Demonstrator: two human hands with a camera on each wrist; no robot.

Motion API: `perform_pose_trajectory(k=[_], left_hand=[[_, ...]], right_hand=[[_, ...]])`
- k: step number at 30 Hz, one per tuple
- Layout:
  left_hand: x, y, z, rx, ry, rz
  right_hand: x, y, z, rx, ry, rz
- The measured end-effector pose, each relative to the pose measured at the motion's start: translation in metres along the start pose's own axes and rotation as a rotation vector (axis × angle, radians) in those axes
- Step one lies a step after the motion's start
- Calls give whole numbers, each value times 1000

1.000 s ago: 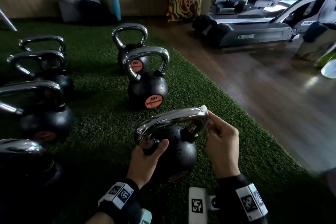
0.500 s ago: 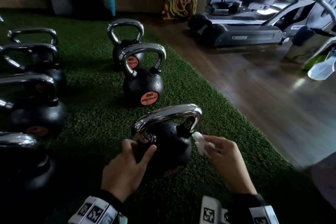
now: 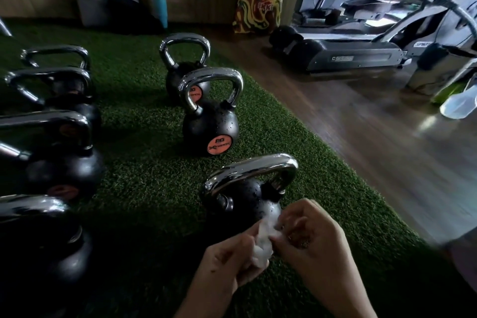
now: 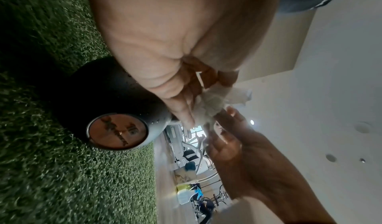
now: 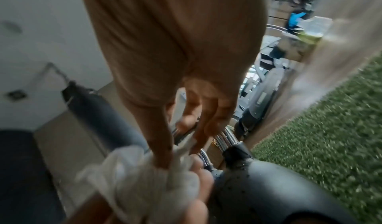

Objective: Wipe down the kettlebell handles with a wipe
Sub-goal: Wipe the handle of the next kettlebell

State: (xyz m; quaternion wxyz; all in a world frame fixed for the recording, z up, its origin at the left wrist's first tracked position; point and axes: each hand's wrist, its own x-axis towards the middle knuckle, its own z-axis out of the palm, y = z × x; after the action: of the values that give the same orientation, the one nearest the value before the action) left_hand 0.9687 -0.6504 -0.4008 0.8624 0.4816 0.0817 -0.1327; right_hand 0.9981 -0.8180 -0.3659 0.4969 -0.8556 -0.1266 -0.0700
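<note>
The nearest kettlebell [image 3: 242, 204] stands on the green turf, black with a chrome handle [image 3: 253, 170] beaded with droplets. Just in front of it, both hands hold a crumpled white wipe [image 3: 263, 242] between them. My left hand [image 3: 232, 263] grips its lower part; my right hand [image 3: 304, 237] pinches its upper edge with curled fingers. Neither hand touches the kettlebell. The left wrist view shows the wipe [image 4: 215, 103] bunched between both hands beside the kettlebell's orange label [image 4: 117, 131]. In the right wrist view the wipe [image 5: 144, 178] hangs bunched under my right thumb.
Two more kettlebells [image 3: 210, 126] stand in line beyond the nearest one, and several others [image 3: 59, 162] line the left side of the turf [image 3: 144, 183]. Wooden floor [image 3: 374, 137], treadmills [image 3: 348, 57], a blue bottle [image 3: 160, 5] and a patterned bag [image 3: 258, 10] lie beyond.
My left hand has let go of the kettlebell's body and come to the wipe. My right hand drew the wipe back from the handle, so both hands now hold it.
</note>
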Motion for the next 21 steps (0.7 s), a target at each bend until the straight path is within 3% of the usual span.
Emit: perform_pose_trajectory(k=[3,5,9,12,14,18,21], left_hand=[[-5,2,4,51,20,93],[-10,7,8,150,102,225],[-25,35,20,567,256,707],[-13,60,25,1025,344,1019],[8,75,26,1169,336,1042],[45,75,30,1490,233,939],[53,64,23,1531,249,961]], right_hand=[[1,0,4,-113,66,-20],[3,5,0,-7,38,-1],[22,39,-4,221,214,159],[47,61,20,423,168,285],[60,71,40,450,150,278],[67,84,61,331,204,240],[66,90,61,367,194,248]])
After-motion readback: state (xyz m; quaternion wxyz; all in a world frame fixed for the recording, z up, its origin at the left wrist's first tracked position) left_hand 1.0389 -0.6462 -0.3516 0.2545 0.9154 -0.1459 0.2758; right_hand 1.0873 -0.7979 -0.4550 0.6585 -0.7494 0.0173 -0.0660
